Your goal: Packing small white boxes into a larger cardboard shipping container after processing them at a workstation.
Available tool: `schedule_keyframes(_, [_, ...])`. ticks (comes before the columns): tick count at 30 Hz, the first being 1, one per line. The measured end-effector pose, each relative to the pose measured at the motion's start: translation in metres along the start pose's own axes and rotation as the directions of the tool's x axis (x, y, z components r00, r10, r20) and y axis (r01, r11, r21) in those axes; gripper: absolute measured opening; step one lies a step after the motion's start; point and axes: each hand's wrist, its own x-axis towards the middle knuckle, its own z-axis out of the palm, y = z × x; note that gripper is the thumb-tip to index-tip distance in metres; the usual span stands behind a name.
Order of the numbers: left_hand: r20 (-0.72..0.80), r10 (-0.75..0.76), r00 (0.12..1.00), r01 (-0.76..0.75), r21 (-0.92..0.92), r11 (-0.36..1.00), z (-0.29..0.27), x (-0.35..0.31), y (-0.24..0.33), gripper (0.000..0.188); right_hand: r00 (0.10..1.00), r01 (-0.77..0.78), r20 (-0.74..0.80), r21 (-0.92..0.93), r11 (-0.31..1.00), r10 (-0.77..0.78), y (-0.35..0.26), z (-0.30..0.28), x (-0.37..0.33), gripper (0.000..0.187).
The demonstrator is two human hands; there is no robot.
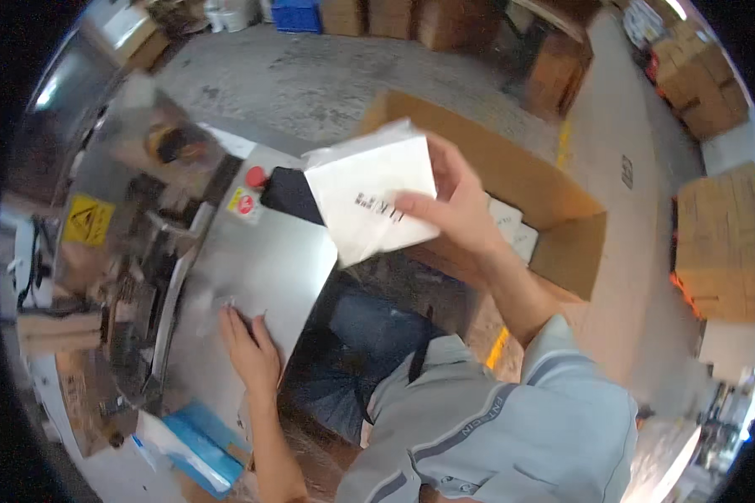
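Observation:
My right hand point(466, 201) grips a flat, white square packet point(369, 197) by its right edge, thumb on the printed face. Clear plastic film seems to stick out past the packet's upper edge. It is held up between the machine's metal table point(294, 251) and a large open cardboard box point(570, 243). Inside that box lie similar white packets point(512, 226), partly hidden by my right forearm. On the metal table rests my left hand point(254, 352), fingers stretched out and apart, with nothing visible in it.
Left of the table stands a machine with a yellow warning label point(90, 220). A red button point(255, 177) sits at the table's far end. A blue and white plastic package point(197, 444) lies near my left forearm. Stacked cartons point(721, 243) stand at the right.

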Motion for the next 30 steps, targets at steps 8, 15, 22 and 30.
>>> schedule_keyframes(8, [-0.054, 0.005, 0.999, -0.002, 0.042, 0.999, 0.013, -0.002, -0.008, 0.050, 0.994, 0.081, 0.085, -0.995, 0.061, 0.064, 0.015, -0.206, 0.033, 0.075])
schedule_keyframes(15, [-0.041, -0.001, 0.999, 0.005, 0.091, 0.996, 0.013, -0.004, -0.008, 0.050, 0.562, -0.087, -0.008, -0.995, 0.050, 0.827, 0.171, -0.344, 0.025, 0.078])
schedule_keyframes(22, [-0.068, 0.013, 0.998, -0.004, 0.132, 0.991, 0.008, -0.004, -0.004, 0.050, 0.113, -0.284, -0.002, -0.958, 0.031, 0.994, 0.246, -0.389, -0.053, 0.079])
schedule_keyframes(30, [-0.061, 0.010, 0.998, -0.001, 0.144, 0.990, 0.012, -0.002, 0.001, 0.049, 0.507, 0.055, -0.101, -0.987, -0.149, 0.856, 0.299, -0.362, -0.131, 0.028])
